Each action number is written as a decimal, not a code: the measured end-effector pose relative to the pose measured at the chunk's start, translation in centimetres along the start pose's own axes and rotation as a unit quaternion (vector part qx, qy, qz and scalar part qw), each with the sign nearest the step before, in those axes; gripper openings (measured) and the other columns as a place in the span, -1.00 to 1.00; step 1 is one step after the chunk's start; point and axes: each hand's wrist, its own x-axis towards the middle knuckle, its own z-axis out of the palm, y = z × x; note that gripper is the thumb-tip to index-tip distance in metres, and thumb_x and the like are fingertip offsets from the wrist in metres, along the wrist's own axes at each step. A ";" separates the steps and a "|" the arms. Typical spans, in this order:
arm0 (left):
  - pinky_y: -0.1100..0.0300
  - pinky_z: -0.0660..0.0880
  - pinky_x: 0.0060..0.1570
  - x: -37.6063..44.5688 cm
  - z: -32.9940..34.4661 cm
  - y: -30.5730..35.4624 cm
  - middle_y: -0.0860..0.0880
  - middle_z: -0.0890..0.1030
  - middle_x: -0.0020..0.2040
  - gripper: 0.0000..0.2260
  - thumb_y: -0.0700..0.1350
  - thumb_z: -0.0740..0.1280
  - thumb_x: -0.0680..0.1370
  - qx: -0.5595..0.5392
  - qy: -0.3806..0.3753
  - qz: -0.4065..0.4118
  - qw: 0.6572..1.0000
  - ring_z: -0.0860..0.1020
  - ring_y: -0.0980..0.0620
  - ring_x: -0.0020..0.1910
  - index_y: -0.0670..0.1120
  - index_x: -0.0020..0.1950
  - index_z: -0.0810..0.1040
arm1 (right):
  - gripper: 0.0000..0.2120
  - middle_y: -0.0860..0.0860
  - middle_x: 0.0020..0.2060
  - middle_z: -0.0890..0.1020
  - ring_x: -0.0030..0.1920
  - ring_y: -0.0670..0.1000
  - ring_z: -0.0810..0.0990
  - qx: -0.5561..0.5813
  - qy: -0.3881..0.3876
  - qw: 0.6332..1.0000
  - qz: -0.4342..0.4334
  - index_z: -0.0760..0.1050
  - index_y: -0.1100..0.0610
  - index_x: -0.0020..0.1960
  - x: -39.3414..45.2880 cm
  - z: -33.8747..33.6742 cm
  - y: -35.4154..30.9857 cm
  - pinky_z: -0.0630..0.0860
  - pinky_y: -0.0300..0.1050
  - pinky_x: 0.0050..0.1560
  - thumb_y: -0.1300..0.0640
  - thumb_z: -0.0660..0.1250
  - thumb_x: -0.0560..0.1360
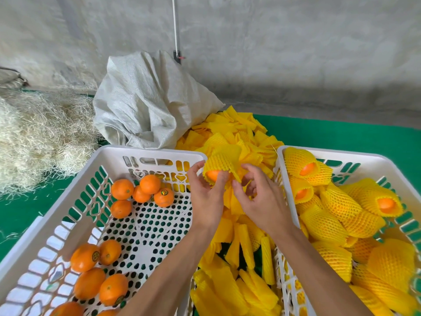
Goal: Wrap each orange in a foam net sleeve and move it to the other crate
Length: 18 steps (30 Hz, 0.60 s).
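Orange in hand: you are holding one orange (214,174) half inside a yellow foam net sleeve (222,161), its bare end peeking out on the left; it is hanging above the gap between the two crates, over the pile of loose sleeves (237,265).
Left hand: your left hand (206,197) is gripping the sleeved orange, fingers curled around it.
Right hand: your right hand (259,197) is pinching the sleeve's loose edge, fingers curled.
Left crate: the white crate (145,151) is holding bare oranges, five bunched near its far edge (141,190) and at least six showing along its near left side (98,274), some cut off by the frame.
Right crate: the second white crate (341,153) is filling with wrapped oranges (337,201); you are seeing too many overlapping to count.
Behind the crates: a white woven sack (145,99) is slumping at the far edge of the green mat (341,133), straw (38,135) lying left of it.
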 end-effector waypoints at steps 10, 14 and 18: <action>0.13 0.62 0.15 -0.2 0.5 -0.7 -0.10 0.61 0.29 -0.41 -0.18 0.53 0.55 0.096 -0.091 -0.038 0.990 0.65 0.02 0.18 -0.07 0.51 0.35 | -0.59 0.05 0.36 0.56 0.27 0.08 0.57 0.025 -0.045 0.997 0.051 0.38 0.09 0.52 0.3 0.2 1.5 0.57 0.03 0.24 0.17 0.22 0.68; -0.04 0.65 0.14 0.0 0.2 -0.6 -0.01 0.68 0.18 -0.48 0.03 0.56 0.52 0.136 -0.074 -0.029 0.988 0.67 -0.01 0.13 -0.07 0.41 0.51 | -0.66 0.05 0.31 0.58 0.23 0.05 0.56 0.017 -0.007 0.998 0.052 0.48 0.13 0.44 0.4 0.1 1.5 0.52 -0.14 0.14 0.18 0.22 0.68; 0.30 0.51 -0.25 0.4 0.1 -0.4 0.05 0.70 -0.12 -0.72 -0.02 0.55 0.51 0.123 -0.023 -0.006 0.992 0.59 0.20 -0.26 -0.10 0.15 0.64 | -0.80 0.09 -0.04 0.66 -0.19 0.04 0.60 -0.007 0.073 0.996 -0.054 0.62 0.27 0.17 0.6 -0.6 0.7 0.60 -0.01 -0.24 0.29 0.34 0.57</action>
